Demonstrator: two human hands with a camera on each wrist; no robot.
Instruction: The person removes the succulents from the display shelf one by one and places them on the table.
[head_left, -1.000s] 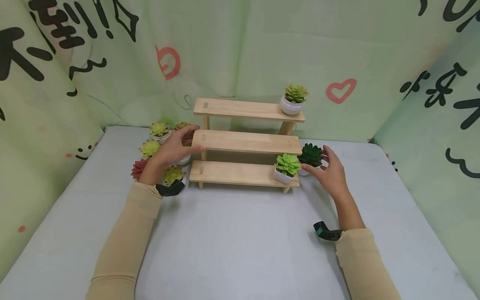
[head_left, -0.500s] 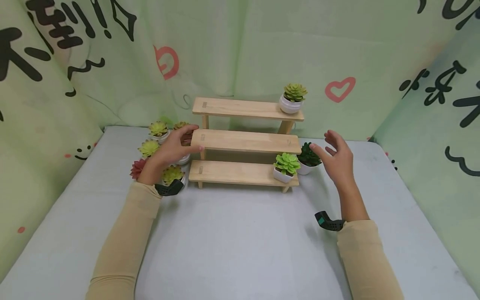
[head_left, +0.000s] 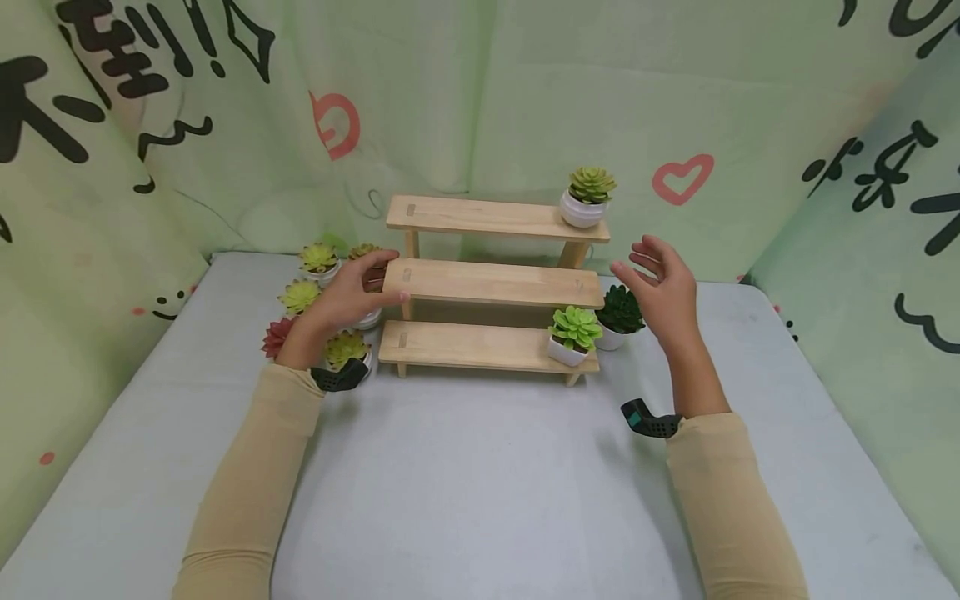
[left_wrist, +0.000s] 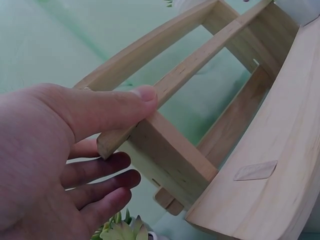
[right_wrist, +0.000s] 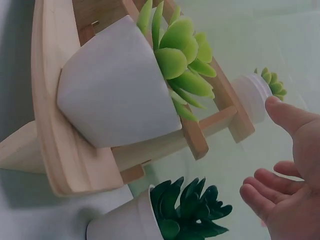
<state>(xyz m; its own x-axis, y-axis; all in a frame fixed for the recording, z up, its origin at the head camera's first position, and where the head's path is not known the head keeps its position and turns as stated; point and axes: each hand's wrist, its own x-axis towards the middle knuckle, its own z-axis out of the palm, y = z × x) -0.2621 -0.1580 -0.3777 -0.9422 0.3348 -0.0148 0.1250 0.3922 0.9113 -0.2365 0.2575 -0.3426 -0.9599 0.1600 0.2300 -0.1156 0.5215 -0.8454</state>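
Note:
A three-tier wooden plant stand (head_left: pixel 495 283) stands on the table. My left hand (head_left: pixel 348 292) pinches the left end of its middle board, thumb on top and a finger beneath, as the left wrist view shows. My right hand (head_left: pixel 663 287) is raised beside the stand's right end with fingers loosely bent and nothing in it. Just below it, a dark green potted succulent (head_left: pixel 619 312) stands on the table against the stand's right side. A bright green potted succulent (head_left: pixel 574 329) sits on the bottom board's right end. Another potted succulent (head_left: pixel 588 192) occupies the top board's right end.
Several more potted succulents cluster left of the stand, partly behind my left forearm, among them a red one (head_left: pixel 278 336) and a yellow-green one (head_left: pixel 318 258). A printed green curtain (head_left: pixel 555 108) hangs behind and beside the white table (head_left: pixel 465 483).
My right hand has let go of the dark green succulent and risen above it, shifting right and then back left. My left hand stays on the stand.

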